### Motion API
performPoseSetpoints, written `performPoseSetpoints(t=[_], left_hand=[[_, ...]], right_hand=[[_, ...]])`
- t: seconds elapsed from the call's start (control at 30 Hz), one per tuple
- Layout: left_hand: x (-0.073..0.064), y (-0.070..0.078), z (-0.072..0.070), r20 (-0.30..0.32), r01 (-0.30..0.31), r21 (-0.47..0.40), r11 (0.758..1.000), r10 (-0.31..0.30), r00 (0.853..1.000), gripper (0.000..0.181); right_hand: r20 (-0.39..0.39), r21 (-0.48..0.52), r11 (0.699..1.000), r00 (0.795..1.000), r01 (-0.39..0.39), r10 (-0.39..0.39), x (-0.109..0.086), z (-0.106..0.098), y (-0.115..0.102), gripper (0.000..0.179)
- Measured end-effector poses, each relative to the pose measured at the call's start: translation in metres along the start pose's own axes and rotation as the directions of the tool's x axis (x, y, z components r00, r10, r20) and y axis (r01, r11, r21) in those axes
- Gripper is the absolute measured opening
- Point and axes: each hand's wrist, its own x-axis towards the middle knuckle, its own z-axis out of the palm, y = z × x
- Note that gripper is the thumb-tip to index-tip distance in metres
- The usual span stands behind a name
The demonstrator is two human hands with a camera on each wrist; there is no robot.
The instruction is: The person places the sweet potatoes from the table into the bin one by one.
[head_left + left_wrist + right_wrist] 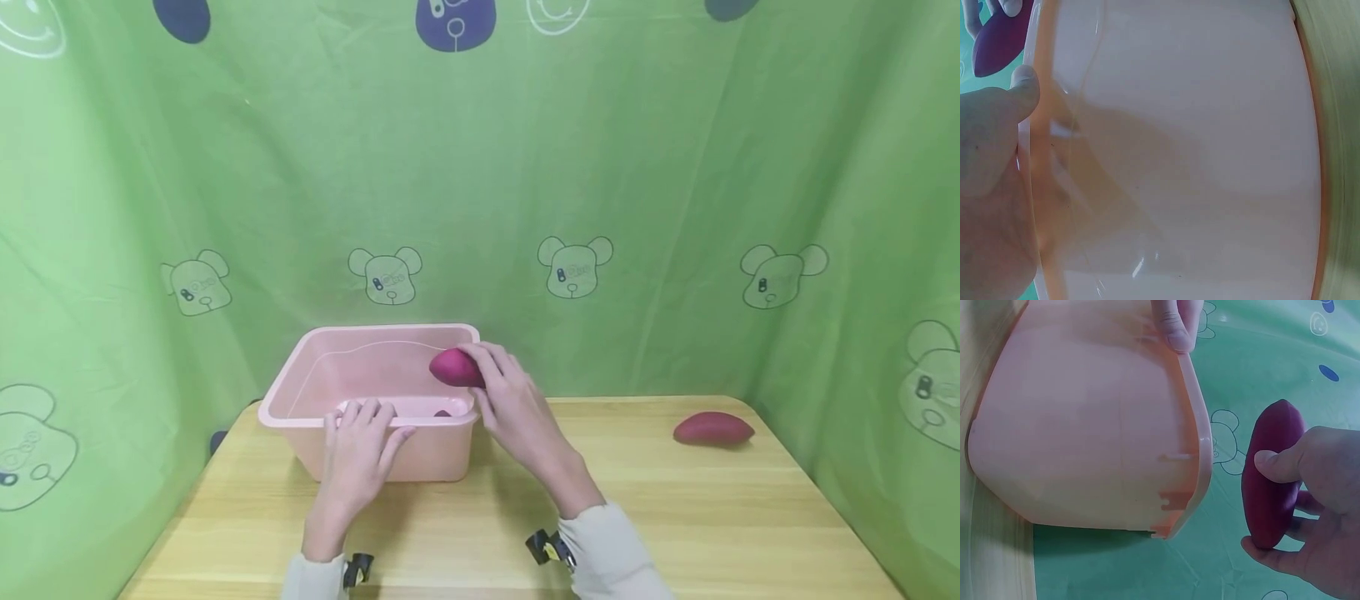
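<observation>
A pink plastic bin (pixel 397 454) stands on the left part of the table. My left hand (pixel 358 450) grips its near rim, fingers over the edge and thumb along the rim. Above the bin's right end, my right hand (pixel 517 408) holds a purple sweet potato (pixel 454 368). In the right wrist view the thumb lies across the sweet potato (pixel 1269 500) with the fingers behind it. Inside the bin, a small part of a dark purple thing (pixel 442 413) shows over the near rim; the rest is hidden.
Another sweet potato (pixel 714 429) lies at the right of the wooden table (pixel 645 483). A green curtain (pixel 480 183) with bear heads hangs behind and along both sides.
</observation>
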Motion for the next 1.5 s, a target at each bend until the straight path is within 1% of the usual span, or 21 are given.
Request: performPoseSetpoints(t=[0.17, 0.53, 0.93, 1.37, 1.5], left_hand=[[0.000, 0.000, -0.001, 0.002, 0.004, 0.003, 1.000, -0.004, 1.000, 0.032], [0.000, 0.000, -0.002, -0.006, -0.001, -0.001, 1.000, 0.001, 1.000, 0.033], [0.000, 0.000, -0.004, -0.002, 0.001, 0.016, 1.000, -0.001, 1.000, 0.031], [0.000, 0.001, -0.003, -0.016, -0.010, 0.013, 1.000, 0.010, 1.000, 0.032], [0.000, 0.001, -0.002, -0.002, -0.003, 0.018, 1.000, 0.003, 1.000, 0.031]], right_hand=[[-0.006, -0.007, 1.000, 1.000, 0.023, -0.024, 0.004, 0.002, -0.003, 0.069], [0.022, -0.025, 0.998, 0.999, 0.050, -0.049, 0.010, 0.006, -0.008, 0.066], [0.071, -0.043, 0.998, 0.997, 0.043, -0.040, 0.018, 0.013, -0.015, 0.066], [0.098, -0.057, 0.998, 0.995, 0.038, -0.032, 0.020, 0.022, -0.014, 0.066], [0.115, -0.063, 0.997, 0.993, 0.035, -0.028, 0.021, 0.024, -0.014, 0.066]])
